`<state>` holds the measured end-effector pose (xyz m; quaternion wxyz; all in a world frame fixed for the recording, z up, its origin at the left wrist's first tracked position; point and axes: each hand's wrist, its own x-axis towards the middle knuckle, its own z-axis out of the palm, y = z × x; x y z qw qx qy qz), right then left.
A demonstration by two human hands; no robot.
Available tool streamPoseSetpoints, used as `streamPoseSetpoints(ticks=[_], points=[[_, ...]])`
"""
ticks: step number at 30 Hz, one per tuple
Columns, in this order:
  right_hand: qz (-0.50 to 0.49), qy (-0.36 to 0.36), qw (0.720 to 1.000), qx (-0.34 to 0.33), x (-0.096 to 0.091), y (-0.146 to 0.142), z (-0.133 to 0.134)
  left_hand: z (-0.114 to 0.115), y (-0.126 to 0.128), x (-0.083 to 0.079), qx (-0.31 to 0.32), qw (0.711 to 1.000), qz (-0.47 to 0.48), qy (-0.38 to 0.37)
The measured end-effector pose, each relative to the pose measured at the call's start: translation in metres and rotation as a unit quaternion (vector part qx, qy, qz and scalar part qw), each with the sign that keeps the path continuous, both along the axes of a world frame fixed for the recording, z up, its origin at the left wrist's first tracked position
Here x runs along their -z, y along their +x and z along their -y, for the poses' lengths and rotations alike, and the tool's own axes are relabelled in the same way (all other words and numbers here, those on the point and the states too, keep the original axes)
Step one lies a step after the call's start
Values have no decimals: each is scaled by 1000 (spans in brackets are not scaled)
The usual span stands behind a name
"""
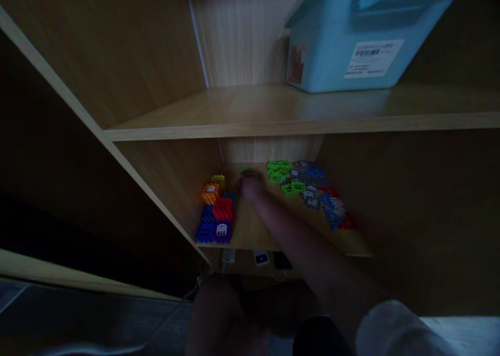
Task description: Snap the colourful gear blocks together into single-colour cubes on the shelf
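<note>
My right hand [250, 185] reaches deep into the lower wooden shelf [253, 231], its fingers curled over a small green piece [246, 170] near the back. The dim light and blur hide whether the fingers grip it. To its left stands a cluster of built toy block cubes [216, 215] in orange, yellow, red, blue and purple. On the other side of the hand lies a loose spread of flat pieces [308, 189] in green, grey, blue and red. My left hand is out of sight.
A light blue plastic box [351, 38] with a white label stands on the upper shelf [273, 116]. Below the lower shelf lie a white plug, a small device with a blue light [261, 257] and a cable. My knee [213, 314] is low in the picture.
</note>
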<state>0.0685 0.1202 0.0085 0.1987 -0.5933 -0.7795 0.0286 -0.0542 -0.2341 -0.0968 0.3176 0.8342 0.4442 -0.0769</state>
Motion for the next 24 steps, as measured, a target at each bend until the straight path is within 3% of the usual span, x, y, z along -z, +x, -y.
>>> streamPoseSetpoints(ticks=[8,13,17,19,24], points=[[22,20,998,-56,-1,27,61,0,6,-16,17,1000,-1,19],[6,50,992,-116,7,61,111,-1,14,-19,22,999,-10,28],[-16,43,989,-137,7,91,144,-9,24,-35,-3,998,-19,53],[-28,59,991,-119,5,103,155,-17,28,-48,-19,994,8,109],[-19,78,995,58,3,117,168,-55,45,-75,-33,948,164,271]])
